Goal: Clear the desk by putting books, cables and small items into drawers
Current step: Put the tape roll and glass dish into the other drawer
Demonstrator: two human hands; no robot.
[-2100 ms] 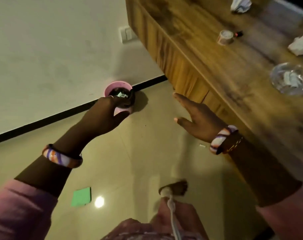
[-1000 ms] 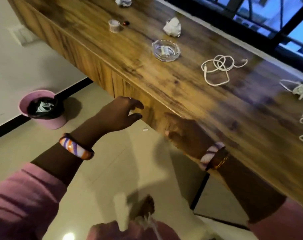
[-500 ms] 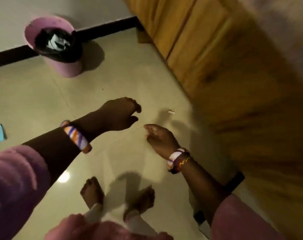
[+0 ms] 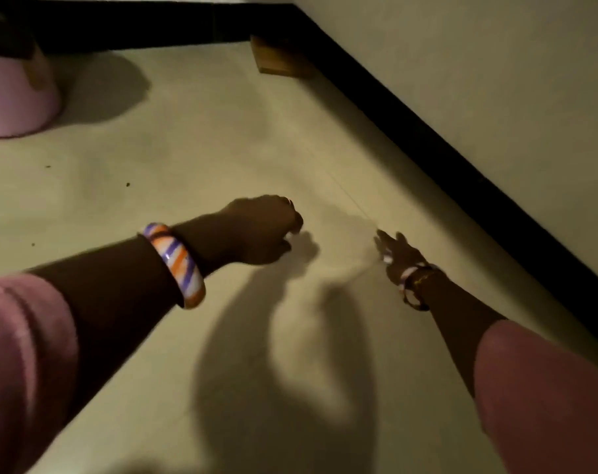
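left hand [image 4: 261, 230] curled — small white bit, blurred

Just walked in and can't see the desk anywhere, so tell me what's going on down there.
A person in pink sleeves is bent low over the pale tiled floor, both hands reaching down near the black skirting board. The left hand has its fingers curled, with something small and pale at the fingertips, too small to identify. The right hand stretches forward with fingers out, holding nothing visible. A pink plastic bin stands at the far left. No desk top or drawers are in view.
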